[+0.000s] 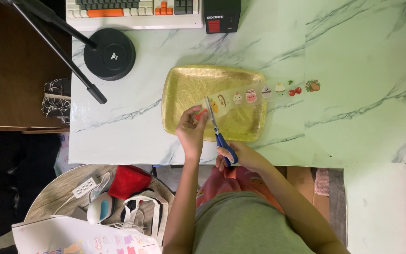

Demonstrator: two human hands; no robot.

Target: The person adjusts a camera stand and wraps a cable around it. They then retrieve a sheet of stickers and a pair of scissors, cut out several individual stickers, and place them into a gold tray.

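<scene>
A clear sticker strip (pixel 259 92) with small colourful pictures lies across the gold tray (pixel 189 84) on the marble tabletop (pixel 353 70). The left hand (pixel 191 129) pinches its end; the right hand (pixel 240 157) grips blue-handled scissors (pixel 219 136), blades at the strip.

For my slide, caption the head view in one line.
Right hand cuts a clear sticker strip with blue-handled scissors over a gold tray; left hand holds the strip's end.

Both arms are bare from wrist to above the elbow, with no sleeves, rings or bands visible. The left hand (pixel 192 130) and right hand (pixel 241 156) show bare fingers. Below them sits a grey-green top, and above it coral-pink patterned cloth, perhaps shorts.
</scene>
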